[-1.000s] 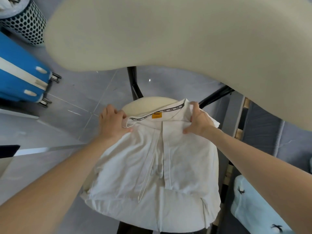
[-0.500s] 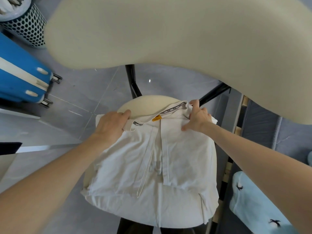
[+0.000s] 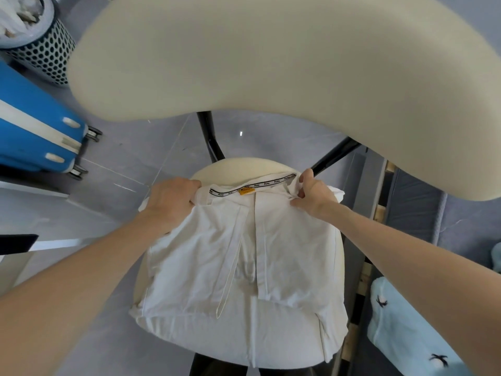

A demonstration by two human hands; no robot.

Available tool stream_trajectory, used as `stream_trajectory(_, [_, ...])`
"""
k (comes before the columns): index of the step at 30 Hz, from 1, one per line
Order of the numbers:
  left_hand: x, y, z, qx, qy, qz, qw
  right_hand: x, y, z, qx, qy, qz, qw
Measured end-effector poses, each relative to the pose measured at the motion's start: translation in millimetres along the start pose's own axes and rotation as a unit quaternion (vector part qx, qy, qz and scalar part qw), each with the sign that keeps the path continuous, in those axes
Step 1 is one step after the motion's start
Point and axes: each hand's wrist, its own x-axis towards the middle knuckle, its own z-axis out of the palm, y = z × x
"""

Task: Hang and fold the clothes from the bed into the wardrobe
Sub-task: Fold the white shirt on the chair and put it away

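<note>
Shirt: a white cotton shirt (image 3: 284, 253) lies partly folded, front up, on the cream padded chair seat (image 3: 238, 166), its hem hanging over the near edge.
Collar: the lettered neck tape and small orange tag (image 3: 244, 191) face up at the seat's far side.
Left hand: the left hand (image 3: 170, 202) grips the collar's left end, fingers curled over the cloth.
Right hand: the right hand (image 3: 314, 194) pinches the collar's right end between thumb and fingers.
Around: curved cream backrest (image 3: 271, 63) above; blue hard suitcase (image 3: 32, 126) and perforated basket (image 3: 46, 52) at left; pale blue printed cloth (image 3: 401, 329) at right.
</note>
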Motion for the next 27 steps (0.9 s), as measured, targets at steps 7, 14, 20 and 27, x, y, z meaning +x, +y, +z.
stream_trajectory(7, [6.6,8.8,-22.2,0.001,0.016,-0.045,0.999,-6.3,-16.0,-22.1,-0.163,0.043,-0.046,0.985])
stream_trajectory(14, [16.1,10.4,-55.9,0.038,0.144,-0.052,0.988,-19.4,-25.0,-67.3,-0.181,0.171,-0.142,0.958])
stream_trajectory(20, [-53.7,10.7,-33.3,-0.042,0.253,0.086,0.963,-76.8,-0.6,-53.8,-0.142,0.136,-0.260,0.945])
stream_trajectory(27, [-167.8,12.1,27.6,-0.032,0.062,0.199,0.978,-161.3,39.8,15.0,-0.225,0.045,-0.326,0.917])
